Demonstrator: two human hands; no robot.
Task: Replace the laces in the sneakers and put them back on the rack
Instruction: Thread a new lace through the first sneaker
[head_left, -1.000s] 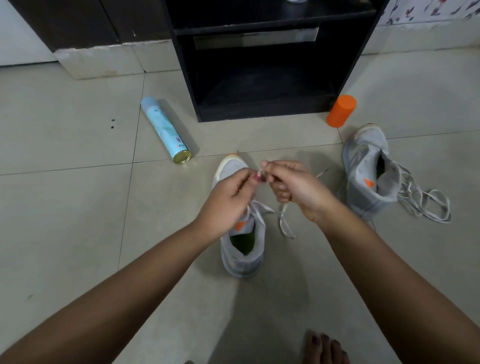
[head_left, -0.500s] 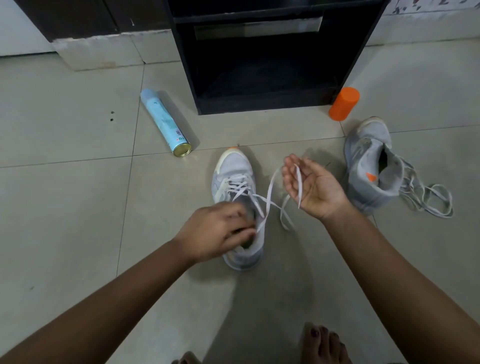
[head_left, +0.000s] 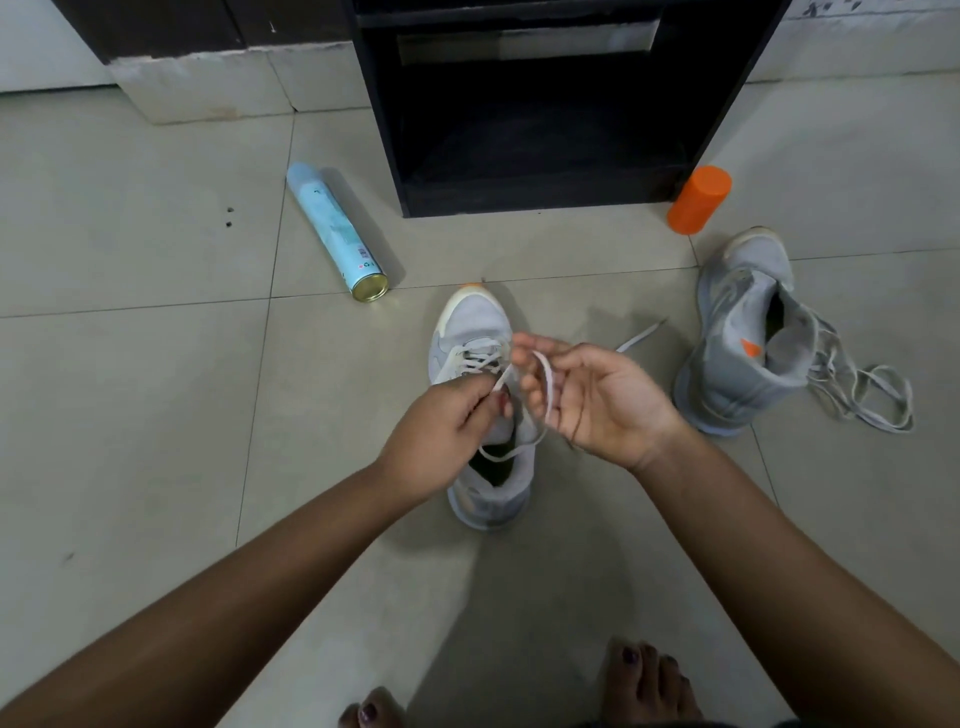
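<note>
White lace (head_left: 547, 387) drapes over relaxed fingers of the upturned right hand (head_left: 597, 402), while left hand (head_left: 441, 434) fingers pinch it.

Bare forearms (head_left: 260, 597), bare feet (head_left: 644, 680); dk polish on toenails (head_left: 630, 656) & left hand (head_left: 441, 436) nail.

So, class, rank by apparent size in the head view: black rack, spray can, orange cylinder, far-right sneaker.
1. black rack, though cropped at top
2. far-right sneaker
3. spray can
4. orange cylinder
The sneaker sits nearer the camera than the can, which flatters it.
</note>
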